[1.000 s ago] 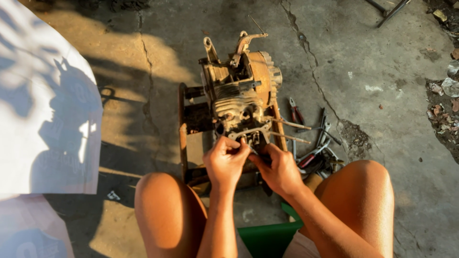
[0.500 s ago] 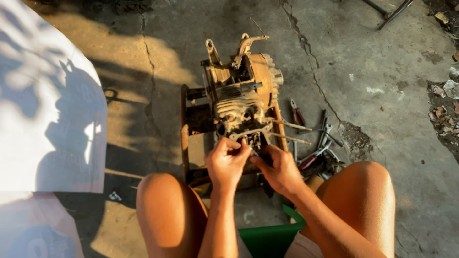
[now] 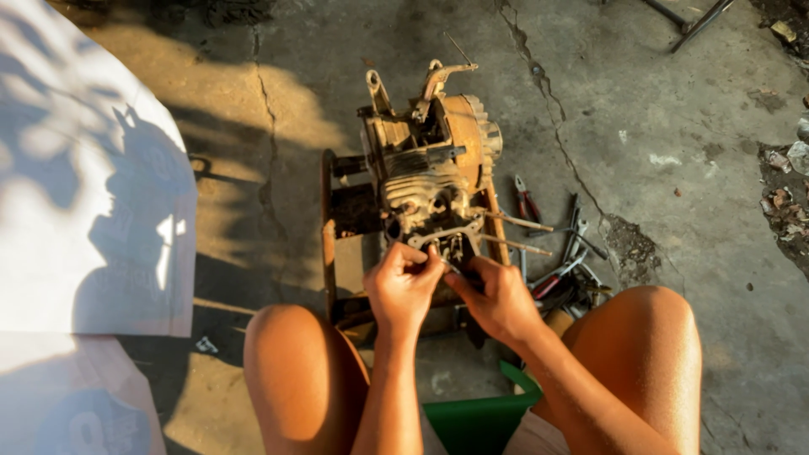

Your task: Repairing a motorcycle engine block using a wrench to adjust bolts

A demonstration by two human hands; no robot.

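A small, dirty engine (image 3: pixel 430 164) with cooling fins sits on a rusty metal frame (image 3: pixel 329 219) on the concrete floor. My left hand (image 3: pixel 403 286) pinches a small part at the engine's near face, fingers closed on it. Just to the right, my right hand (image 3: pixel 497 297) grips another small piece at the same spot, below the finned cylinder. What exactly each hand holds is too small to tell. Both my bare knees flank the hands.
Pliers with red handles (image 3: pixel 527 200) and several other hand tools (image 3: pixel 573 261) lie on the floor right of the engine. A white sheet (image 3: pixel 84 185) covers the left side. A green seat edge (image 3: pixel 489 417) shows between my legs. Cracks run through the concrete.
Both hands stay at the engine's near face with only slight finger shifts. The view has drifted a little.
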